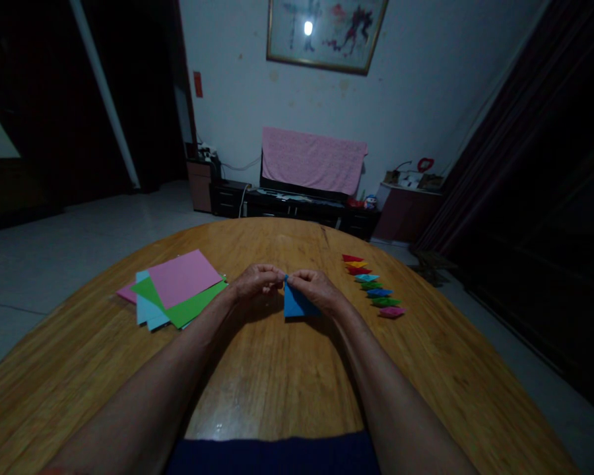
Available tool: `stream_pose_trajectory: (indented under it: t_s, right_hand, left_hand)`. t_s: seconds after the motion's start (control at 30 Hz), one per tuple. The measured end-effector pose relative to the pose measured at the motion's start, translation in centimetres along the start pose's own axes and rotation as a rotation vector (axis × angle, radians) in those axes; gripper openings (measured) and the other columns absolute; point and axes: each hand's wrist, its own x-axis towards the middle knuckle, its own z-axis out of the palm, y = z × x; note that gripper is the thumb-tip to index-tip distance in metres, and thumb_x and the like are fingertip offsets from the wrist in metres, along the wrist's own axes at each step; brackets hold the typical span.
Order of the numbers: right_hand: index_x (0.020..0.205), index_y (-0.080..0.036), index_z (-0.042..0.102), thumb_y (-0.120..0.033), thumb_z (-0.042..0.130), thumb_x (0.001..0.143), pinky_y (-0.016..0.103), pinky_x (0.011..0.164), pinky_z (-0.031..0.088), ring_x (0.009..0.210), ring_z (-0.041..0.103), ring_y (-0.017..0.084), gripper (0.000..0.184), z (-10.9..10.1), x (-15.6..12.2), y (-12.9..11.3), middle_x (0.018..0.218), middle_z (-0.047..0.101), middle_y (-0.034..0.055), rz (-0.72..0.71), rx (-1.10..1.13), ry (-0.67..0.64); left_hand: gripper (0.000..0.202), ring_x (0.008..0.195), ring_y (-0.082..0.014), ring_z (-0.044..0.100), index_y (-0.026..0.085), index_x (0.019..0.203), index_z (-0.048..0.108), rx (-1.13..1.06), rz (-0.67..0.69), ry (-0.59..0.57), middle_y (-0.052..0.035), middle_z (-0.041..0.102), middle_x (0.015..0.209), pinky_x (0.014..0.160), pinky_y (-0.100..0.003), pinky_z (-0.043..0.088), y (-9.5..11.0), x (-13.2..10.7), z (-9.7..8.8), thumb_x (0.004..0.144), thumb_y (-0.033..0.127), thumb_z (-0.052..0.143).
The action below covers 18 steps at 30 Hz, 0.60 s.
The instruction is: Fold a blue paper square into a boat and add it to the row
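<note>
Head view: L hand [255,280] & R hand [315,289] close together above round wood table [272,389], fingertips [279,272] pressed together, pinching top corner of blue paper sheet [297,303]. Rest of sheet sits below fingers, partly under R hand. Stack of colored paper sheets [183,287] left of L hand; row of small folded paper pieces [371,284] right of R hand.

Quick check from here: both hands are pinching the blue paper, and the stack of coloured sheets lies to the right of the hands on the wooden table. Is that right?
No: the head view shows the stack of coloured sheets to the left of the left hand and right hand, not to their right. The rest stands: both hands pinch the blue paper on the wooden table.
</note>
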Motion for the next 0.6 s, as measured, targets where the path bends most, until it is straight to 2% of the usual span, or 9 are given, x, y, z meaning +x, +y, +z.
stream_pose_trajectory:
  t_s: [0.3,0.6]
  right_hand:
    - [0.064,-0.016,0.061,-0.044,0.062,0.074,0.023,0.052,0.028,0.055,0.038,0.009,0.030,0.57,0.57,0.54,0.060,0.047,-0.0024,-0.033,-0.007,0.062]
    - [0.062,-0.016,0.061,-0.044,0.060,0.075,0.024,0.051,0.027,0.054,0.036,0.009,0.031,0.48,0.02,-0.38,0.058,0.045,-0.0022,-0.002,-0.008,0.062]
  left_hand:
    - [0.012,0.048,-0.0084,0.045,0.015,0.064,0.065,0.039,0.023,0.118,0.0008,0.054,0.053,0.049,-0.023,0.032,-0.34,-0.06,0.18,0.060,0.025,0.070]
    - [0.009,0.047,-0.0082,0.044,0.016,0.059,0.062,0.015,0.009,0.119,0.0005,0.052,0.052,0.048,-0.023,0.033,-0.39,0.04,0.31,0.062,0.022,0.068]
